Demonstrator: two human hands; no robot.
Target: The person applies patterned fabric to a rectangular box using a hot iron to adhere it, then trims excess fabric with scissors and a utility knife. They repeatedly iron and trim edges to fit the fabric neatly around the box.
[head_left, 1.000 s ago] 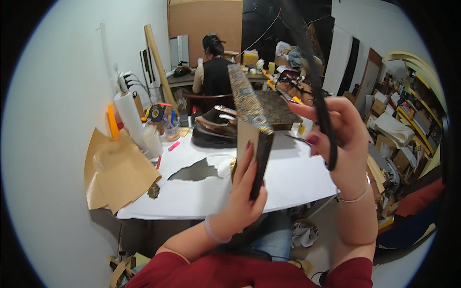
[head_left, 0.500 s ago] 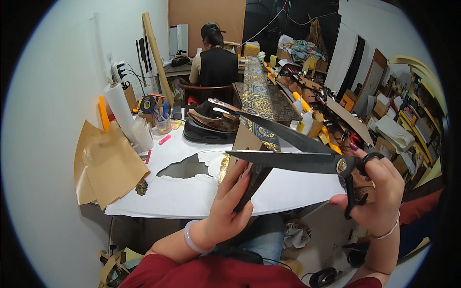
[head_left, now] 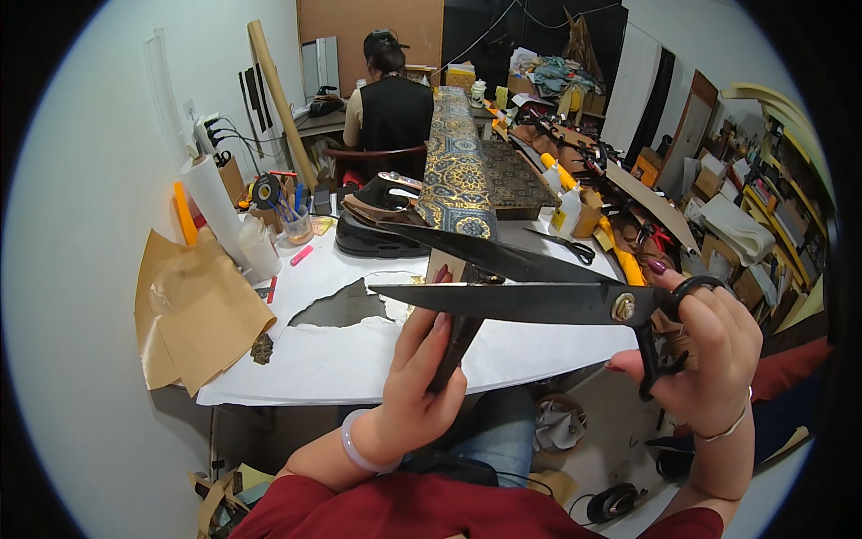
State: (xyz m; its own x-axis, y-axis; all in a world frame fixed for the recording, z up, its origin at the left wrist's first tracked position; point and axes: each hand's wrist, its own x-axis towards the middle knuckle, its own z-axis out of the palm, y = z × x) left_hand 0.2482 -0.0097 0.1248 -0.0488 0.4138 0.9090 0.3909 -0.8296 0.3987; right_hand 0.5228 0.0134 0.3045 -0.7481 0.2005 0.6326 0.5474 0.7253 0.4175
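My right hand [head_left: 714,355] grips large black scissors [head_left: 530,302] by the handles, thumb and fingers in the loops. The blades stand apart, pointing left across the top of a dark, flat, stiff-looking piece [head_left: 461,340]. My left hand [head_left: 417,373] holds this piece upright from below, with a beige face [head_left: 444,267] showing near its upper end. The lower blade passes just in front of the fingertips; whether it touches the piece I cannot tell. A long blue-and-gold patterned fabric strip [head_left: 456,184] lies behind the blades.
A clothes iron [head_left: 382,220] stands behind the white-covered table [head_left: 539,359] area, near smaller scissors [head_left: 575,249]. Brown paper [head_left: 202,310] lies at left, beside white rolls [head_left: 211,198]. A seated person [head_left: 395,108] faces away. Tools and bottles clutter the right.
The scissors have shifted left over the held piece, and the gap between their blades looks narrower. The piece has turned, showing less of its beige face. My view has shifted slightly.
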